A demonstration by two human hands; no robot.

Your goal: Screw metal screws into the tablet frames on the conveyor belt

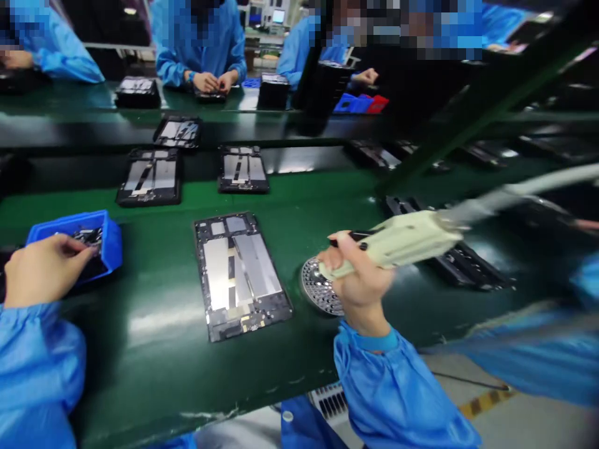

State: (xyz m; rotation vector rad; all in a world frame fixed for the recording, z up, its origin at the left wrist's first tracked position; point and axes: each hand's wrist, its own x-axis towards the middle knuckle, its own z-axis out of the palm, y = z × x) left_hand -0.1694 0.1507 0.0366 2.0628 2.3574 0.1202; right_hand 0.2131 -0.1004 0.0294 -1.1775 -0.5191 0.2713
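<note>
A green tabletop (140,368) is seen running across the view ahead of the hands. Beyond it, a co-worker's blue sleeve (199,37) is seen, and that person's hands are kept over a dark item, well apart from the wearer's own. Black housings (150,178) are laid flat in a spaced row beyond the hands, apparently so that each can be reached separately. The nearest housing (238,274), with silver foil strips (218,271) facing up, lies between the hands and just left of the right hand, seemingly placed within reach of both. A blue bin (110,246) is set at the left hand (44,271), probably so that its contents can be reached without a long stretch. Dark parts (88,238) are heaped in it. The left hand is held palm-down at the bin's rim with the fingers curled inward; whether a part has been gripped cannot be told. The right hand (360,280) is closed around a cream handpiece (397,240), with the wrist raised and the black tip pointed left. A perforated metal disc (319,287) lies just beneath that hand. A grey hose (515,193) is led away to the right, seemingly kept clear of the housing.
</note>
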